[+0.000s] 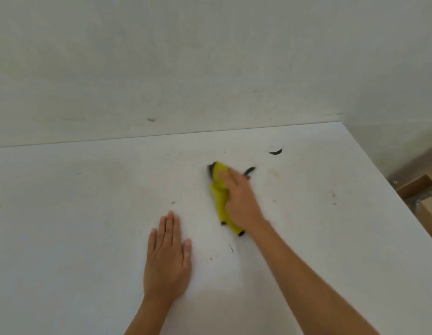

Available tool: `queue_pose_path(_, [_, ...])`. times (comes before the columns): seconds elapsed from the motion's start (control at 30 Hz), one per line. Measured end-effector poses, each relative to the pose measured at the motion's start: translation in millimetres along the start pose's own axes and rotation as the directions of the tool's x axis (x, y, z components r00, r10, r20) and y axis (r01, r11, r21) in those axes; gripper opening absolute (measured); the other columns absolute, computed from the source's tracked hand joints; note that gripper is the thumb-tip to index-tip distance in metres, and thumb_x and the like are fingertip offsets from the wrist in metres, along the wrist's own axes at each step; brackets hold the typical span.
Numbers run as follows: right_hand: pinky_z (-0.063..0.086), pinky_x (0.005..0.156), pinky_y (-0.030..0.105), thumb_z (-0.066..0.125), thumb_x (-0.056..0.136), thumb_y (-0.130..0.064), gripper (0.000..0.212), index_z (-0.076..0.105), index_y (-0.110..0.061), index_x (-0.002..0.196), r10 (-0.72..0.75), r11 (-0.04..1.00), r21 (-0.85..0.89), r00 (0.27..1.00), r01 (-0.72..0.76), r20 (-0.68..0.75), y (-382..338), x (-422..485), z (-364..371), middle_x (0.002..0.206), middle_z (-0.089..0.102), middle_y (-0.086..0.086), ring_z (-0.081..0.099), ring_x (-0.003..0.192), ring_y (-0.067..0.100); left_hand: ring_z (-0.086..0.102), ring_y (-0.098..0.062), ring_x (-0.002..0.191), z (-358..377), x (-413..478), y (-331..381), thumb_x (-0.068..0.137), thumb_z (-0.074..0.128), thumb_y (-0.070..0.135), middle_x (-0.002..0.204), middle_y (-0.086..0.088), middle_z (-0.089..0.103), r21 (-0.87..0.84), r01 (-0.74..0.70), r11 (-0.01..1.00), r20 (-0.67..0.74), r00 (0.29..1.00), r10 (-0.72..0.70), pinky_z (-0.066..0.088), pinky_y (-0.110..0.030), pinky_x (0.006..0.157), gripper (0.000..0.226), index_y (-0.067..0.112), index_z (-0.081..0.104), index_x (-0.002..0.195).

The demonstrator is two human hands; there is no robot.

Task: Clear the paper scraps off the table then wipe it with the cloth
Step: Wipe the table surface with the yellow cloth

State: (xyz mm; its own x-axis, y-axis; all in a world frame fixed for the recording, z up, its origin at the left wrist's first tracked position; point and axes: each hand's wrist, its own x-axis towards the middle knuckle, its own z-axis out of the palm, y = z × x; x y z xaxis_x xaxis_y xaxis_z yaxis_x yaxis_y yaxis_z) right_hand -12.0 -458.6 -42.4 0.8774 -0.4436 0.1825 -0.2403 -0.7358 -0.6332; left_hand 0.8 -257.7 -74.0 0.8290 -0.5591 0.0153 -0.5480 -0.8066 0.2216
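Note:
A yellow cloth (219,197) with dark edging lies bunched on the white table (65,213), and my right hand (239,199) presses on top of it, blurred by motion. My left hand (168,257) rests flat on the table to the left of the cloth, palm down, fingers together, holding nothing. A dark curved scrap (276,152) lies near the far right of the table. Another dark scrap (250,170) sits just beyond my right hand. A thin dark sliver (231,248) and a few tiny specks lie near the cloth's near end.
A pale wall (186,56) rises directly behind the table's far edge. The table's right edge runs diagonally; past it are wooden boards (418,184) and the floor below. Faint smudges mark the tabletop.

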Motion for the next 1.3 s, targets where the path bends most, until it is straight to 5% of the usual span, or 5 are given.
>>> queue_pose_path(0.23, [0.038, 0.108, 0.034, 0.036, 0.099, -0.030, 0.042, 0.058, -0.004, 0.125, -0.361, 0.932, 0.016, 0.925, 0.362, 0.123, -24.7, -28.4, 54.8, 0.133, 0.056, 0.014, 0.053, 0.122, 0.027, 0.024, -0.018, 0.133, 0.6, 0.2, 0.8, 0.085, 0.029, 0.033, 0.140, -0.013, 0.046, 0.047, -0.013, 0.999, -0.003, 1.000, 0.013, 0.003, -0.031, 0.111, 0.060, 0.001, 0.043, 0.133])
queue_pose_path(0.53, [0.031, 0.110, 0.039, 0.045, 0.095, -0.008, 0.037, 0.052, -0.005, 0.130, 0.150, 0.962, -0.200, 0.973, -0.184, -0.173, 57.8, 46.3, -17.0, 0.137, 0.045, 0.022, 0.042, 0.122, 0.040, 0.018, -0.017, 0.137, 1.2, 0.0, 1.5, 0.090, 0.025, 0.034, 0.148, -0.010, 0.035, 0.014, -0.014, 1.000, -0.024, 1.000, 0.015, 0.001, -0.031, 0.112, 0.059, 0.002, 0.032, 0.139])
queue_pose_path(0.83, [0.044, 0.103, 0.039, 0.055, 0.091, -0.018, 0.034, 0.058, -0.006, 0.123, -0.376, 0.924, -0.059, 0.926, 0.377, 0.038, -12.1, -39.0, 62.2, 0.129, 0.059, 0.018, 0.055, 0.119, 0.030, 0.038, -0.023, 0.133, -0.5, 0.2, 0.5, 0.087, 0.026, 0.033, 0.142, -0.013, 0.044, 0.034, -0.009, 0.999, -0.002, 1.000, 0.009, 0.002, -0.031, 0.111, 0.059, 0.000, 0.041, 0.134])
queue_pose_path(1.03, [0.040, 0.106, 0.041, 0.050, 0.091, -0.020, 0.037, 0.061, -0.004, 0.123, 0.186, 0.976, -0.080, 0.965, -0.203, -0.183, 87.6, 35.9, -25.6, 0.126, 0.058, 0.018, 0.054, 0.116, 0.036, 0.017, -0.014, 0.137, -1.1, 0.0, -1.4, 0.091, 0.022, 0.037, 0.145, -0.008, 0.038, -0.056, -0.011, 0.998, 0.011, 1.000, 0.012, 0.000, -0.027, 0.112, 0.059, 0.002, 0.035, 0.137])
queue_pose_path(1.3, [0.031, 0.104, 0.024, 0.044, 0.078, 0.017, 0.055, 0.054, -0.003, 0.128, 0.323, 0.945, 0.201, 0.845, -0.260, -0.426, 75.7, 19.8, -78.0, 0.133, 0.047, 0.021, 0.046, 0.121, 0.028, -0.014, -0.006, 0.135, -6.9, 46.5, 51.9, 0.072, -0.009, 0.052, 0.151, 0.001, -0.008, -0.221, 0.070, 0.973, -0.026, 0.997, -0.078, -0.015, -0.022, 0.111, 0.088, 0.005, 0.002, 0.144])
